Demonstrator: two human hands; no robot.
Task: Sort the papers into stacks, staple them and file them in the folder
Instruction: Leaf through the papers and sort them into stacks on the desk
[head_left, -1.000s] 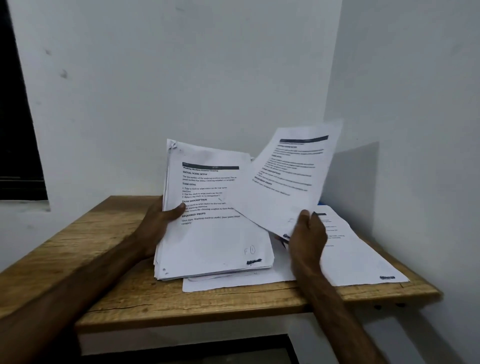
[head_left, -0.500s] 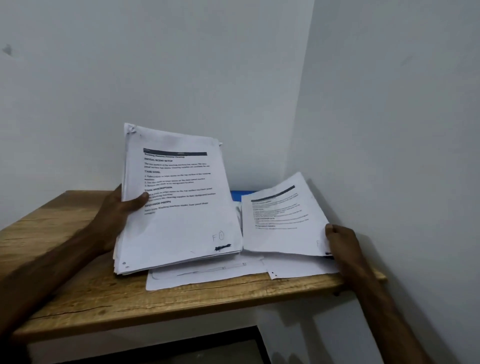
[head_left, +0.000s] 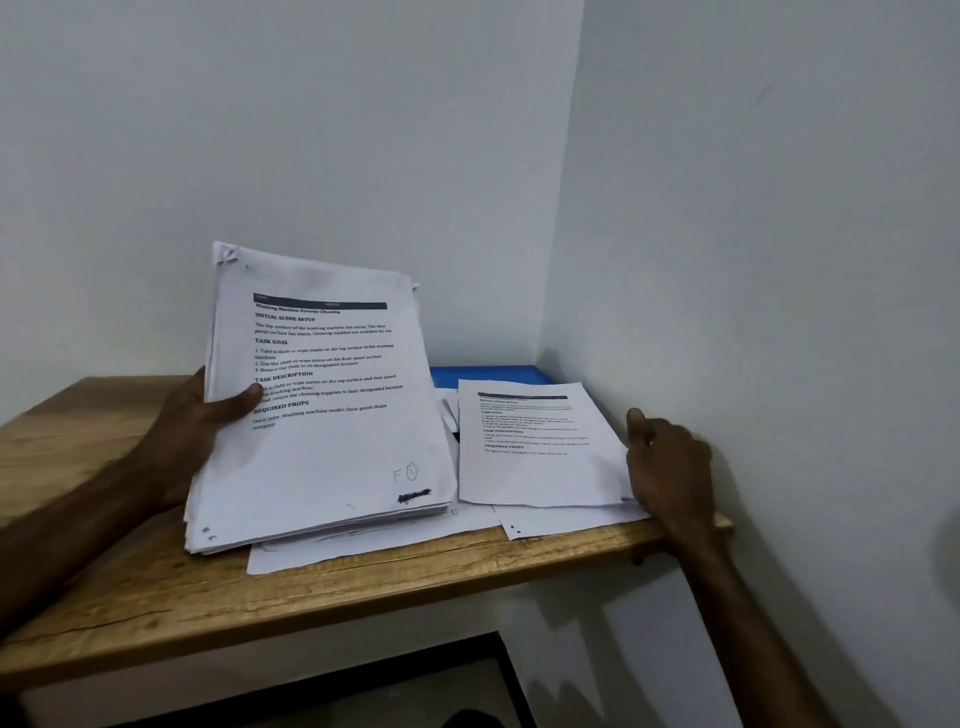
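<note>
Sorting: one sheet (head_left: 540, 447), lately aloft, now flat on the right pile on the tabletop (head_left: 156, 582) before the blue folder (head_left: 488, 375); left hand (head_left: 192, 421) grips the tilted stack (head_left: 322, 415), thumb across it; right hand (head_left: 667, 462) curled at the sheet's edge, pinch undeterminable.

Dim corner, wooden desk.
A plain white back wall (head_left: 311, 130) meets a white side wall (head_left: 779, 208) at right; a grainy wooden tabletop (head_left: 156, 597) fits the corner, with a dark, black-framed opening (head_left: 363, 693) beneath.
</note>
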